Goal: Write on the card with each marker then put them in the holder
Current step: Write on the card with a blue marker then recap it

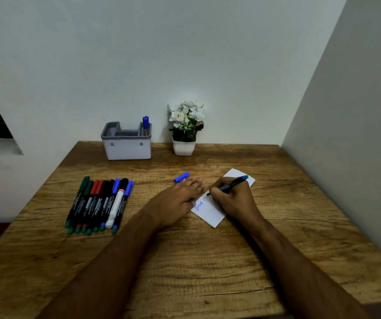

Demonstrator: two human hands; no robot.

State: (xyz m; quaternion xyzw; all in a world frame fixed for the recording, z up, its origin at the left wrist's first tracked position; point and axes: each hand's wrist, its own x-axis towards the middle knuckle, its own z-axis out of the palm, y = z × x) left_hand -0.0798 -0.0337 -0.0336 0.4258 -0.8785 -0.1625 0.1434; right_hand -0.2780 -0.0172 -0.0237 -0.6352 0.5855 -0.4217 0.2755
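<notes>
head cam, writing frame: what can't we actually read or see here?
- Card: blue writing too small to read; middle hidden under the right hand.
- Marker in that hand: tip contact with the card too small to confirm.
- Left hand: the card edge under its fingers is hidden.
- Holder: insides hidden by its front wall; one blue-capped marker sticks out.
- Marker row: barrel print blurred.

We see a wooden tabletop (208, 261). On it lie a row of markers (99, 203) at left, a blue cap (181, 177) and a white card (210, 210) mid-right, with a grey holder (126, 148) and a flower pot (183, 147) along the far edge.
</notes>
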